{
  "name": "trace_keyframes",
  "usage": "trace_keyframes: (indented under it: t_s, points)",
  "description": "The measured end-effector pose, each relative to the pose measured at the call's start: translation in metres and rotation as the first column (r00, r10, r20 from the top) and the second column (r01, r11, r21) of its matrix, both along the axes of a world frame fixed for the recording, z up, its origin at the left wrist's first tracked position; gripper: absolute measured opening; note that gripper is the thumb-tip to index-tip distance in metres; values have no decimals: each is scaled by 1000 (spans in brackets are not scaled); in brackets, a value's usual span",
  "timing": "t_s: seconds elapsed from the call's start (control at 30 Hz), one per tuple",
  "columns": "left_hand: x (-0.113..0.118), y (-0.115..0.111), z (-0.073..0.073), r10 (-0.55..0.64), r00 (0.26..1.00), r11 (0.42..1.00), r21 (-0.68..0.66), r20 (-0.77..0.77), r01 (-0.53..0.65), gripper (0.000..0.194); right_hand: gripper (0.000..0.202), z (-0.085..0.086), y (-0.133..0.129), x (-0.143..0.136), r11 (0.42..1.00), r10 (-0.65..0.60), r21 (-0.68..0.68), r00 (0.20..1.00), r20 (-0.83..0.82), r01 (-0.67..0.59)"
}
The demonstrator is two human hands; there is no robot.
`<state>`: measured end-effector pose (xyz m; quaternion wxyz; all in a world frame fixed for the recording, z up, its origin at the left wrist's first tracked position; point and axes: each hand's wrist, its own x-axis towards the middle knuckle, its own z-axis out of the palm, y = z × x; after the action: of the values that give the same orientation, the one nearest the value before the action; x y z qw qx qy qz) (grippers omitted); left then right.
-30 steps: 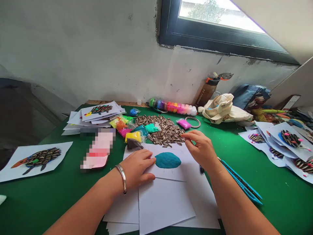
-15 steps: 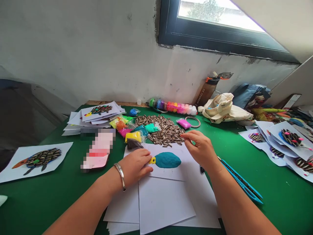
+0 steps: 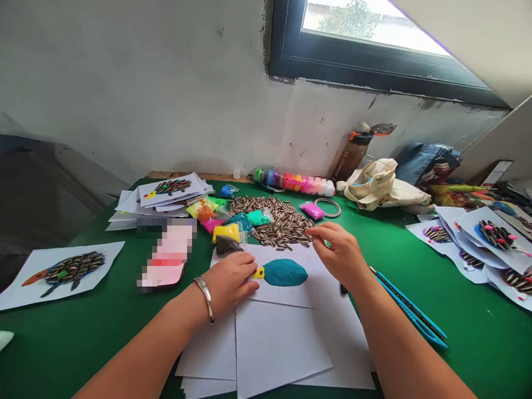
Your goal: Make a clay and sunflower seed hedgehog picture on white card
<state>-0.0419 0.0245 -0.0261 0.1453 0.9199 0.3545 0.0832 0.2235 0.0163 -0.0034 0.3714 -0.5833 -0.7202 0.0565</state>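
A sheet of white paper (image 3: 266,296) carries a flattened teal clay oval (image 3: 286,272) with a small yellow clay head (image 3: 259,273) at its left end. Thin drawn leg lines show below the oval. My left hand (image 3: 233,277), with a silver bangle at the wrist, lies on the sheet with its fingers stretched out beside the yellow head. My right hand (image 3: 338,249) is closed in a pinch at the right edge of a pile of striped sunflower seeds (image 3: 286,221). Whatever lies between its fingertips is too small to make out.
Bagged coloured clay (image 3: 226,233) lies left of the seeds. A phone (image 3: 168,260) and a finished seed picture (image 3: 75,271) are farther left. Blue tweezers (image 3: 411,307) lie right of my right forearm. A bottle (image 3: 353,152) and cloth bag (image 3: 380,185) stand at the back.
My right hand has shifted very slightly left at the edge of the seed pile. My left hand and the clay picture are practically unmoved.
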Motion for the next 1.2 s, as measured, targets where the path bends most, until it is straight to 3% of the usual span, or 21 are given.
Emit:
trace_keyframes:
  t_s: [0.23, 0.7, 1.2]
  points:
    - [6, -4, 10, 36, 999, 999, -27, -23, -37, 22, 22, -2, 1, -2, 1000, 9, 9, 1000, 17, -9]
    - [17, -7, -4, 202, 973, 976, 65, 107, -210, 16, 22, 0, -1, -4, 997, 52, 59, 998, 38, -54]
    - [21, -6, -4, 207, 971, 972, 85, 123, -218, 17, 24, -1, -2, -9, 998, 54, 31, 998, 36, -55]
